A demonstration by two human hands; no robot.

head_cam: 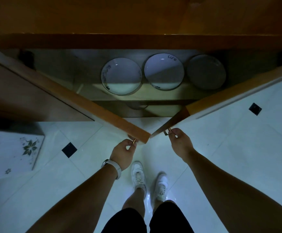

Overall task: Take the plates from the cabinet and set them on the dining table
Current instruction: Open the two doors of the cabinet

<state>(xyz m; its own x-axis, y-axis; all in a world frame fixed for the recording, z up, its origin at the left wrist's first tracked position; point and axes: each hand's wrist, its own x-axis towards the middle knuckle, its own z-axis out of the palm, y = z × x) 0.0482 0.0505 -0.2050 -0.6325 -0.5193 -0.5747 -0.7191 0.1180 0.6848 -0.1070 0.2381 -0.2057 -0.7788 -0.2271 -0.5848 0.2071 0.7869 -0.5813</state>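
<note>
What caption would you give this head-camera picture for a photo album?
Left hand and right hand hold the handles of two cabinet doors, half open on three plates inside.

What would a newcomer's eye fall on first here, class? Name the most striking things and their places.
Three plates lie in a row on the cabinet shelf, top centre: left plate, middle plate, grey plate rightmost. Below them the left door and right door stand open in a V, the left hand gripping the left handle, the right hand the right handle.
</note>
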